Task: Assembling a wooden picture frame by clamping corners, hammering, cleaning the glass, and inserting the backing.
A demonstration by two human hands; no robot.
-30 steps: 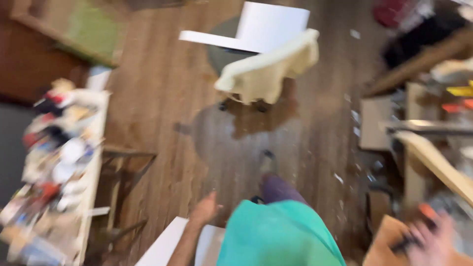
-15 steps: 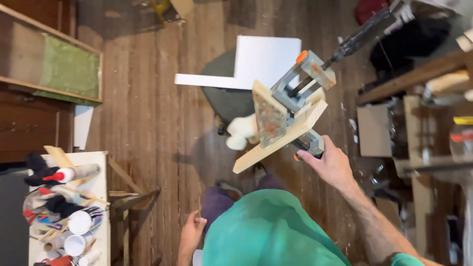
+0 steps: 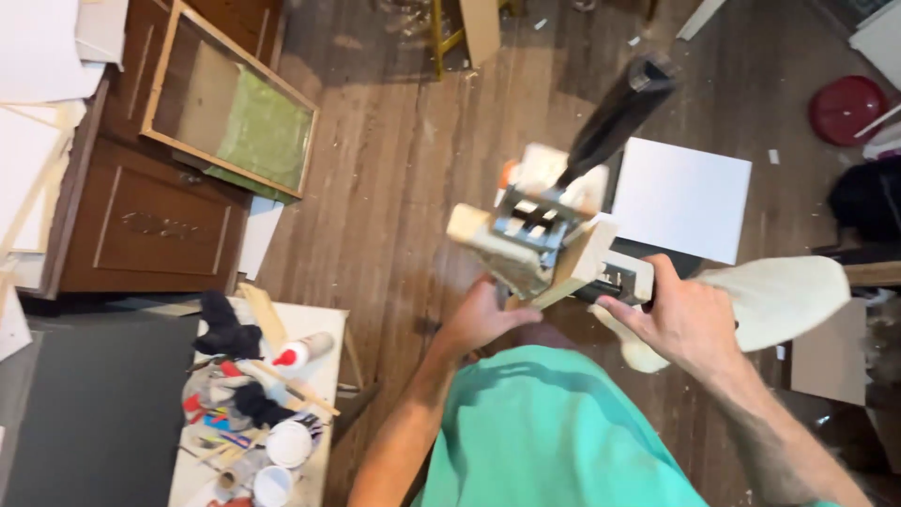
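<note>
Your right hand (image 3: 680, 314) is clamped around the body of a metal clamp (image 3: 549, 230) at centre frame, fingers wrapped on its lower end. Your left hand (image 3: 483, 314) is curled closed under the two wooden pieces (image 3: 526, 258) gripped in that clamp, meeting at a corner. One black handle (image 3: 619, 117) juts toward the upper right. Bare plank floor (image 3: 394, 188) lies open to the left of your hands. One white board (image 3: 683, 197) lies just right of the clamp. At lower left, one cluttered white table (image 3: 324, 324); at upper left, one wooden frame (image 3: 230, 103).
</note>
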